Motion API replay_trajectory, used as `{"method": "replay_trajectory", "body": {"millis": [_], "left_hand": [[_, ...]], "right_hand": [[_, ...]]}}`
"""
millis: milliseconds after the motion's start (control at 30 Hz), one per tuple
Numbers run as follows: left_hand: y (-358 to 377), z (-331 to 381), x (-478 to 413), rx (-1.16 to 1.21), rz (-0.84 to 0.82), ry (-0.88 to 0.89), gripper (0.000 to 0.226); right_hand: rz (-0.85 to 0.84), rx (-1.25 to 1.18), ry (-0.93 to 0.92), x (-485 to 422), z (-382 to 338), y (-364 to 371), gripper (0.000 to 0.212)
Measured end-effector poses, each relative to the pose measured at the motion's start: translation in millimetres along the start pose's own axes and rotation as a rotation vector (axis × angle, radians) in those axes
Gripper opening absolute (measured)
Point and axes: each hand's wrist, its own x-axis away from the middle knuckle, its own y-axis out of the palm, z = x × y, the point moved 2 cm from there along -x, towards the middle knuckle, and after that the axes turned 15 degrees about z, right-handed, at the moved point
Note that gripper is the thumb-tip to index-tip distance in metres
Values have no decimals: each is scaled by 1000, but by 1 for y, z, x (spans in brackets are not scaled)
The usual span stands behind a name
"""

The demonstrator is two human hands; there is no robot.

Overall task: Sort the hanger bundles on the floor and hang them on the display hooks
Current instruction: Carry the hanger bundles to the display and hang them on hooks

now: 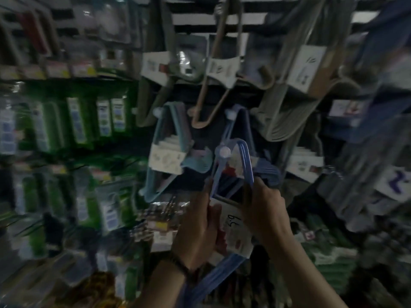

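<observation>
A blue hanger bundle with a white paper label is raised in front of the display wall, its top corner at a white-tipped display hook. My left hand grips its left side and label. My right hand grips its right arm. Behind it on the wall hang a light blue hanger bundle, a beige hanger bundle and a grey hanger bundle. The picture is blurred.
Green packaged goods fill the shelves on the left. More grey hanger bundles and white labels hang at the right. Small packets hang below the hangers. Dark blue items crowd the far right.
</observation>
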Motion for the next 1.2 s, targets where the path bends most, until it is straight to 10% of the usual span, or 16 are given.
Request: {"method": "replay_trajectory", "body": {"millis": [600,1200], "left_hand": [[23,-1,-127,22,-205,264,84],[70,-61,-143,-249,-256,244,102]], "right_hand": [[195,146,-21,-122,-13,20,15],[-98,366,142,-163,11,75,32]]}}
